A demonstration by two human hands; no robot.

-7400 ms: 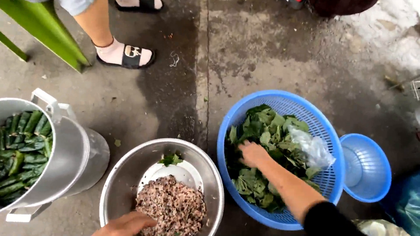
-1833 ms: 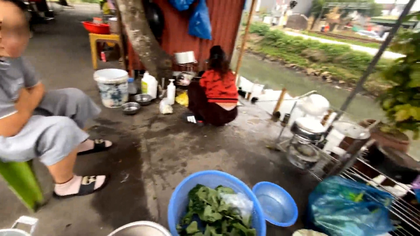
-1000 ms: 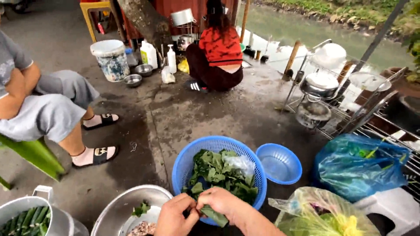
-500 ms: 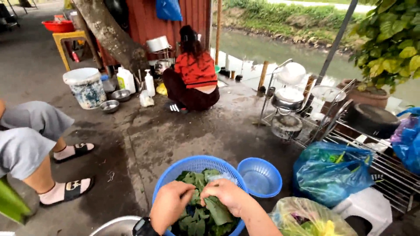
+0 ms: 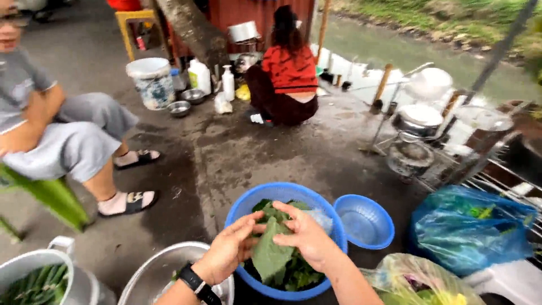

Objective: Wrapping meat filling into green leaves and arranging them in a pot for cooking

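Note:
Both my hands hold one large green leaf [image 5: 270, 254] over the blue basket [image 5: 237, 210] of greens. My left hand [image 5: 228, 252], with a black watch on the wrist, pinches the leaf's left edge. My right hand [image 5: 305, 234] grips its upper right edge. More leaves [image 5: 299, 275] and a clear plastic bag [image 5: 323, 218] lie in the basket under the hands.
A metal bowl [image 5: 148, 271] and a steel pot of green stalks [image 5: 34, 282] stand at lower left. A small blue basket [image 5: 365, 221] and plastic bags of produce [image 5: 468, 229] are to the right. One person sits on a green stool [image 5: 48, 195] at left; another crouches ahead [image 5: 285, 73].
The camera has swung left and down a little. My hands have lifted a single leaf out of the basket and spread it between them.

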